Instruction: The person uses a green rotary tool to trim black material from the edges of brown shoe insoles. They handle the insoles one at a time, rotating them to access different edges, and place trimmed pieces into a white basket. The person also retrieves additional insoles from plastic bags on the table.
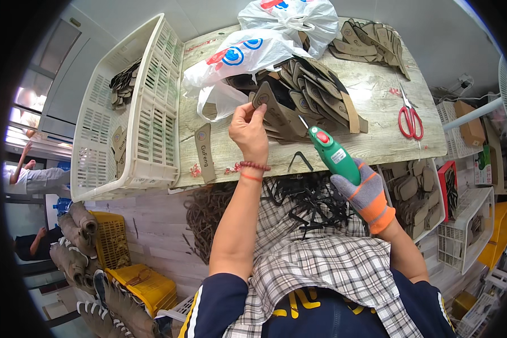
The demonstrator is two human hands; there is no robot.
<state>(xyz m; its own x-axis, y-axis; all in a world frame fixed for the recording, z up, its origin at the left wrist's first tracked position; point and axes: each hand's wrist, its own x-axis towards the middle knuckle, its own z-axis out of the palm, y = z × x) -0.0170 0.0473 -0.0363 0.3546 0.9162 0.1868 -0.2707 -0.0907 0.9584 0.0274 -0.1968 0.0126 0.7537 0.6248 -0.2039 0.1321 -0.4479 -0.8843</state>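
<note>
My bare left hand (pixel 250 132), with red beads at the wrist, pinches the upper end of a tan, curved shoe piece (pixel 273 112) with dark edging. In my right hand (pixel 370 198), gloved in grey and orange, is a green handheld power tool (pixel 333 156) with a red button and a thin metal tip. That tip points up toward the pinched piece, apart from it. Behind both hands lies a pile of similar shoe pieces (pixel 321 90), partly under a white plastic bag (pixel 239 56). One single shoe piece (pixel 203 152) rests left of my left hand.
Red-handled scissors (pixel 410 121) and another stack of pieces (pixel 369 42) lie on the table (pixel 377 147). A white crate (pixel 132 135) stands at the left. Black trimmed strips (pixel 321 205) cover my checked apron. Yellow crates (pixel 143 284) and boots (pixel 76 225) stand lower left; other people are beyond.
</note>
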